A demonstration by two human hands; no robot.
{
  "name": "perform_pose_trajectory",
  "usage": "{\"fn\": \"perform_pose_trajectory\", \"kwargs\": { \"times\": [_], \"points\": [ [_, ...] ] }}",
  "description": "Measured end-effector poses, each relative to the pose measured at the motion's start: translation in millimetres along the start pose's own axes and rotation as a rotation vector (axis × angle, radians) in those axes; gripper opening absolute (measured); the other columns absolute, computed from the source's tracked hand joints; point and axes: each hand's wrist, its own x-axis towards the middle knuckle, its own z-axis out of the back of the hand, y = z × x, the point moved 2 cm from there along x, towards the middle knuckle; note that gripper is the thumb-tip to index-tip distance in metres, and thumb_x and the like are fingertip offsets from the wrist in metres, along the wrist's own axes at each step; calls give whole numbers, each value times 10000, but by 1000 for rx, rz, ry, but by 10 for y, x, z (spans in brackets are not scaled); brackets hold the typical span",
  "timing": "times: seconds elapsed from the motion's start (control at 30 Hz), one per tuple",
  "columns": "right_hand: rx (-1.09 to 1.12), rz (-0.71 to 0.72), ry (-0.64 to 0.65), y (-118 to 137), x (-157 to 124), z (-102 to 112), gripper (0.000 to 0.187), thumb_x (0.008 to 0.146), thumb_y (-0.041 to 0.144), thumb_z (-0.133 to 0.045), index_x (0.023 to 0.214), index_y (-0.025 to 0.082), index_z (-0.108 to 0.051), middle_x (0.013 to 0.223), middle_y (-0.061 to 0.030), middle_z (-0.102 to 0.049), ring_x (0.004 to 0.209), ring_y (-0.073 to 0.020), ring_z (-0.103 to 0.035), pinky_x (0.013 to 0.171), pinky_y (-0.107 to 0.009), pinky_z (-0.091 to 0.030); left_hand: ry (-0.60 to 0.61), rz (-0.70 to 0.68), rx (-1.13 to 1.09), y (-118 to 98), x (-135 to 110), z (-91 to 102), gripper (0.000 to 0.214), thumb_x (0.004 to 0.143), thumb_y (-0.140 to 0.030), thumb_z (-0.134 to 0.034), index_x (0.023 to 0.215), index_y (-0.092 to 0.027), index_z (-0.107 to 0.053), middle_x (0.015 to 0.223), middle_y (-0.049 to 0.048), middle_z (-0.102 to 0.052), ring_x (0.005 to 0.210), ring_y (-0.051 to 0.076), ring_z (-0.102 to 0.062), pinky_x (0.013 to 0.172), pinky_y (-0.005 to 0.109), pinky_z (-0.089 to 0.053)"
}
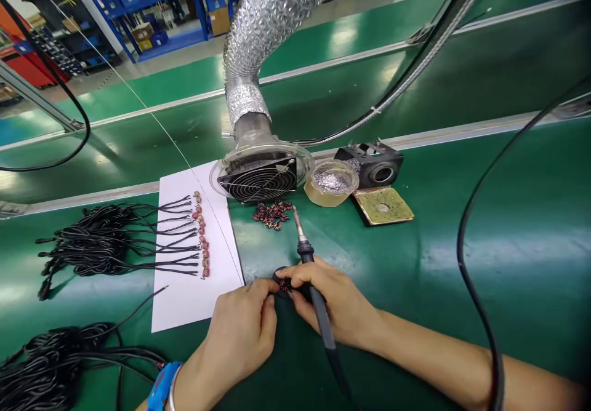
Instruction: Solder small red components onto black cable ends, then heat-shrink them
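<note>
My right hand [339,303] holds a soldering iron [319,312], its tip pointing up and away from me, near a pile of small red-and-black wound parts [272,214]. With the fingertips of both hands I grip a small round part with red windings [285,284], which sits on a dark round base. My left hand [242,325] is closed, thumb and forefinger at the part's left side. A thin pale wire [175,143] runs down from the upper left to near my left fingers; whether they hold it I cannot tell.
Black cables [106,239] lie with their ends on white paper [184,303], beside small reddish coils [202,232]. More cables [46,362] are near left. A fume extractor [258,180], tape roll [325,192], iron stand [376,165] and sponge tray [383,207] stand behind. A black cord [462,251] hangs right.
</note>
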Motion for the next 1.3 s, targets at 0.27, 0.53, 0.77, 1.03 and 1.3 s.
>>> {"fn": "perform_pose_trajectory", "kwargs": {
  "times": [0.27,0.53,0.77,1.03,1.3],
  "points": [
    [-54,-16,-44,-49,-13,-22,201,863,101,-554,958,248,-453,847,-29,-673,767,-190,-618,653,-318,-520,11,-31,-80,-19,16,8,391,928,-218,-387,1274,-234,-568,1135,41,-729,929,221,-713,791,332,-542],
    [0,-17,-14,-30,-3,-2,240,846,101,-549,1025,244,-477,875,-28,-650,759,-181,-579,633,-298,-500,-26,-26,-45,2,21,36,370,922,-192,-393,1193,-249,-639,1058,33,-752,892,211,-717,768,310,-541],
    [0,-55,-21,-34,19,-21,212,840,101,-587,962,242,-486,787,-1,-609,719,-170,-528,601,-266,-472,-17,-48,-58,11,50,29,389,918,-183,-395,1232,-227,-621,1129,40,-733,955,211,-702,818,308,-519],
    [111,-51,-42,-40,41,94,251,828,124,-584,1036,238,-502,944,-34,-654,802,-164,-600,669,-280,-520,-61,37,-92,-13,71,123,306,965,-314,-390,1096,-217,-649,799,26,-716,698,181,-643,615,271,-429],
    [-71,173,-127,38,165,90,161,872,85,-502,950,224,-527,716,13,-617,631,-145,-494,635,-277,-443,-102,69,-190,-36,136,123,291,965,-389,-397,856,-211,-600,567,-45,-462,515,127,-426,523,246,-289]
  ]
}}
